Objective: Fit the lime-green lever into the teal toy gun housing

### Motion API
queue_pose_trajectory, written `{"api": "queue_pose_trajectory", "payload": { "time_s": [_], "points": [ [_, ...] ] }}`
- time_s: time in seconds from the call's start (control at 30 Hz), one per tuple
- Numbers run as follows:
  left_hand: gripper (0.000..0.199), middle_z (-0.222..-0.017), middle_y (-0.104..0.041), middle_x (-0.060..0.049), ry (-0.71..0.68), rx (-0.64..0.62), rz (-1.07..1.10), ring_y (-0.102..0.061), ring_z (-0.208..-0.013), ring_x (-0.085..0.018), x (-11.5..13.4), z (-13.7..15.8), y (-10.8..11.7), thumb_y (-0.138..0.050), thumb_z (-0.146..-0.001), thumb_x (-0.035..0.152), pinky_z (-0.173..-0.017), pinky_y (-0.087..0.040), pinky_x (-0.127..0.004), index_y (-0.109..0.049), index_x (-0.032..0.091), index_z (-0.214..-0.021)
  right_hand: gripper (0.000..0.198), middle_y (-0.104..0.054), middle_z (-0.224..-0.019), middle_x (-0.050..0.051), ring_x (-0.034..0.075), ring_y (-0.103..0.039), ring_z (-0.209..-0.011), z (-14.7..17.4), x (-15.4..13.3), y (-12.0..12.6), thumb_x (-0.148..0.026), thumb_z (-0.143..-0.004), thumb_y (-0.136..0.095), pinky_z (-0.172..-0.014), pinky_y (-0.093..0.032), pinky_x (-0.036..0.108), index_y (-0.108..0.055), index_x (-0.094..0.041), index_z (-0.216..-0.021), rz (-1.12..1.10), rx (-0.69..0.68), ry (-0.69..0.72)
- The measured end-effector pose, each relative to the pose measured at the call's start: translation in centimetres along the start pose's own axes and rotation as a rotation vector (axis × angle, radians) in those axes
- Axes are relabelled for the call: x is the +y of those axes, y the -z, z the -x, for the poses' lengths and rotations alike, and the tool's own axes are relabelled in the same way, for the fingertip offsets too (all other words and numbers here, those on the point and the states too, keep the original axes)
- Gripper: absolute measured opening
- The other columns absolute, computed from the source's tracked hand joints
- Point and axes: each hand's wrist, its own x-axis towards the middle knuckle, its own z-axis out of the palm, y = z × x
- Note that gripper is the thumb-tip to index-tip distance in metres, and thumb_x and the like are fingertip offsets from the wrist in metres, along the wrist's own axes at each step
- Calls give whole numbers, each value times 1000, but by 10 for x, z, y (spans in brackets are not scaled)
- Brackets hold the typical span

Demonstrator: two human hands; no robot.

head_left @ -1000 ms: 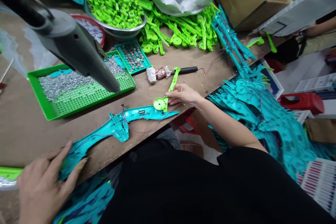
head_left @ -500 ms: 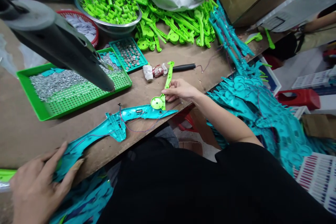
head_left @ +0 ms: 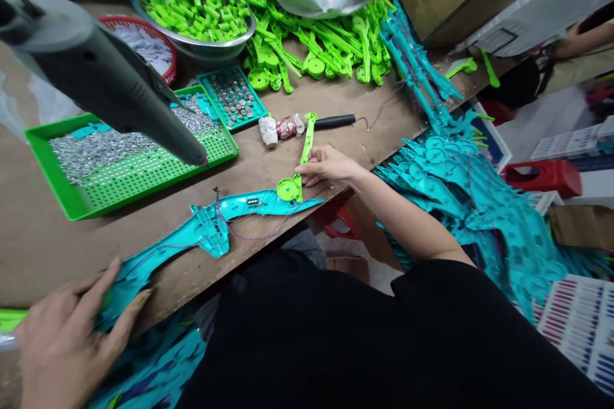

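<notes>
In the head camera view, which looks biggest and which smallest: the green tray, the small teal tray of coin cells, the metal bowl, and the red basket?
1. Green tray, clearly the largest.
2. Metal bowl.
3. Red basket and teal tray look about alike; the basket is partly hidden behind the hanging grey tool, so I won't rank them.

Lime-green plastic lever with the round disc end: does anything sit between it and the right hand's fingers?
Nothing visible does. The right hand already has its fingers on the lime-green plastic lever, whose disc end rests on the long teal plastic shell. The left hand presses that shell's other end.
</notes>
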Motion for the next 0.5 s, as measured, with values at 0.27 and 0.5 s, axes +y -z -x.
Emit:
{"api": "queue_pose_trajectory", "payload": {
  "time_s": [0.27, 0.5],
  "points": [
    [72, -79, -55, -1, 110, -34, 38, -60, -75, -29, 7, 2, 3, -63, -87, 44, -68, -49, -41, -29, 53, -149, 34, -69, -60, 0, 10, -65, -49, 8, 5, -6, -34, -75, -83, -44, -55, 18, -53, -17, -74, 75, 89, -47],
    [71, -78, -52, -1, 134, -33, 118, -53, -70, -26, -1, 6, -2, -65, -84, 43, -70, -48, -44, -35, 54, -147, 36, -68, -60, 2, 12, -65, -52, 17, 18, -3, -45, -82, -74, -50, -53, 22, -55, -17, -73, 308, 127, 74]
  ]
}}
